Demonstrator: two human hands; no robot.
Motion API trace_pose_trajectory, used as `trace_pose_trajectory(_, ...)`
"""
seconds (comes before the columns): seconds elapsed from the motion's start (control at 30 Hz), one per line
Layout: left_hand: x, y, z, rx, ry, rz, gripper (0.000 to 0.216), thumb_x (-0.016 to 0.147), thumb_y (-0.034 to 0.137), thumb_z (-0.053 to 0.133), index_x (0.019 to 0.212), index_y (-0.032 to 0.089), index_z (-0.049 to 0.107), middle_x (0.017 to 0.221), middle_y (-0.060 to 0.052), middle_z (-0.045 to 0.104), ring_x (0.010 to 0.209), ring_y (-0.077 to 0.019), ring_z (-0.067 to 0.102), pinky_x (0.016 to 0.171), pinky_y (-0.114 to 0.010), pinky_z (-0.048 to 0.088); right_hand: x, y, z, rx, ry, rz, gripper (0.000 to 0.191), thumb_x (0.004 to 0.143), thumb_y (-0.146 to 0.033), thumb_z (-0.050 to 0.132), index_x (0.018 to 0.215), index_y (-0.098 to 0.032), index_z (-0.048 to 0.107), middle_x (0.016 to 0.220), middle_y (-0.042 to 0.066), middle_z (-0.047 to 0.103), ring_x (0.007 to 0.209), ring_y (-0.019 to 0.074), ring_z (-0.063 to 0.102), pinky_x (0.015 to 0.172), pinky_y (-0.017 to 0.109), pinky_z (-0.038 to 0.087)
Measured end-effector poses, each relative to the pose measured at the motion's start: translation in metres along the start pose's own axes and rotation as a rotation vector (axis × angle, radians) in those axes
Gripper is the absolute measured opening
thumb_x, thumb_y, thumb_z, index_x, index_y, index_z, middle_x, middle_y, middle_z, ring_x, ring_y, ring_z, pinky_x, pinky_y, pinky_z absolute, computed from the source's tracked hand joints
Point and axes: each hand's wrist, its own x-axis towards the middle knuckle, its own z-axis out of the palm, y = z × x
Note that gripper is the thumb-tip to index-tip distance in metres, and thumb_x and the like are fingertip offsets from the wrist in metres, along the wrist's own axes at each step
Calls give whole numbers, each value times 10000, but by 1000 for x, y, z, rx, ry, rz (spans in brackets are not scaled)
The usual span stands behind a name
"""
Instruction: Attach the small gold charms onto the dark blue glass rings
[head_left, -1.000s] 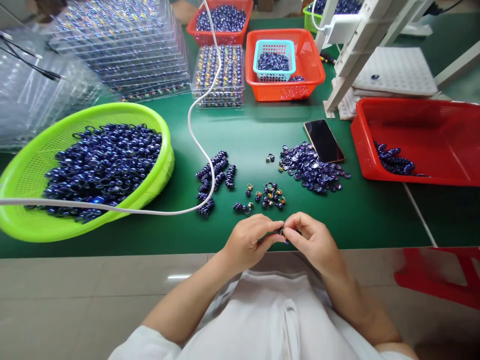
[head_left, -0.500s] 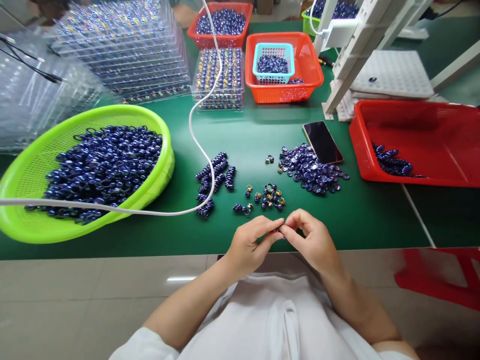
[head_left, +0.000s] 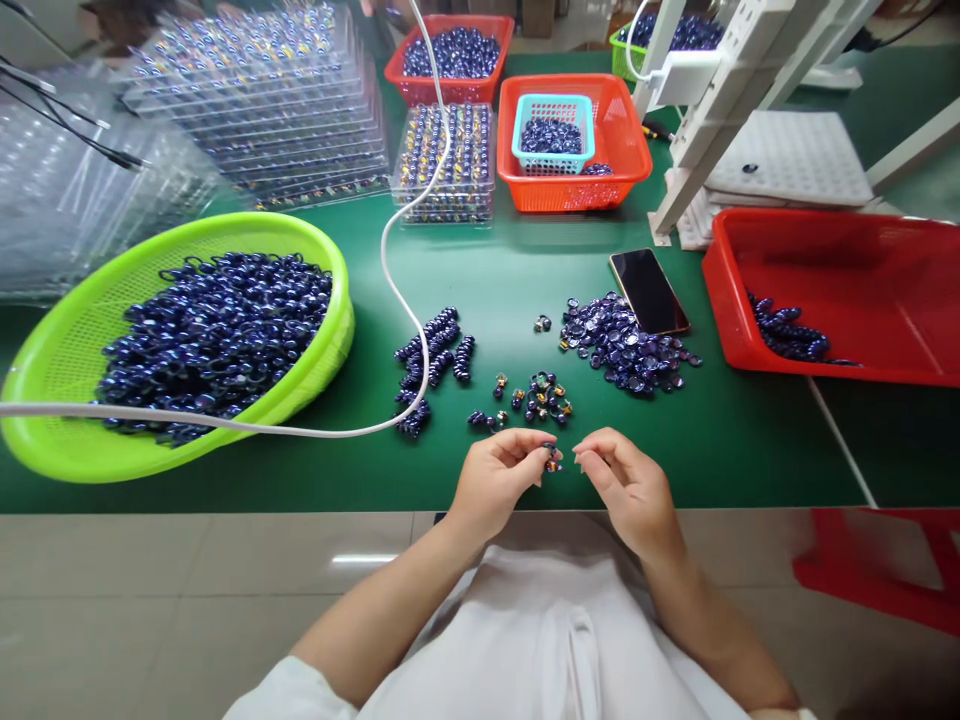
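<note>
My left hand (head_left: 499,480) pinches a small dark blue piece (head_left: 552,459) between thumb and fingertips, just above the near edge of the green table (head_left: 525,270). My right hand (head_left: 626,485) hovers a few centimetres to its right, fingers curled and pinched, with nothing visible in them. Just beyond the hands lies a small cluster of blue and orange pieces (head_left: 544,393). Further right is a pile of flat dark blue stones (head_left: 622,345), and to the left lie stacked rows of blue pieces (head_left: 431,355).
A lime green basket (head_left: 67,350) full of blue pieces sits at left, with a white cable (head_left: 390,270) crossing it. A phone (head_left: 649,292), a red bin (head_left: 885,290), orange baskets (head_left: 626,130) and stacked clear trays (head_left: 262,100) stand behind.
My hands were joined on the small piece. They have drawn apart, and the piece stays in my left hand.
</note>
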Motion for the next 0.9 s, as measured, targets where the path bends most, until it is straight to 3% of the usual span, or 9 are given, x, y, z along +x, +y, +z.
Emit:
trace_pose_trajectory(0.13,2,-1,1,16,-3,-8,161,666,232,773,791,136,740,684,-43,748,570,-125,632,538,-229,485,-2,-3,-1,-52,-29,-152,49,923,-238,595,961,-244,624,878,19,632,801,170,616,741,306,505)
trace_pose_trajectory(0.33,4,-3,1,22,-5,-1,144,659,223,770,772,141,736,619,-9,699,526,-100,578,525,-216,454,1,-4,7,-244,-41,-403,243,843,-188,689,1054,-260,592,947,46,661,885,208,639,768,359,530)
trace_pose_trajectory(0.57,6,-6,1,3,1,9,226,686,277,789,858,134,759,650,-10,689,509,-83,532,525,-219,444,2,1,14,-307,59,-364,162,878,-113,578,962,-250,563,858,35,641,798,194,627,727,353,513)
trace_pose_trajectory(0.8,5,-2,3,12,-4,-4,169,646,219,779,789,135,746,610,4,677,482,-68,497,489,-199,404,2,-3,11,-250,1,-346,173,873,-106,582,973,-247,569,848,25,627,779,177,616,724,335,521)
trace_pose_trajectory(0.9,4,-1,3,33,-14,-1,146,639,205,764,765,136,736,558,20,638,472,-67,478,482,-198,390,2,-1,9,-274,-39,-407,247,865,-109,597,1055,-266,578,895,31,636,813,183,627,729,340,524)
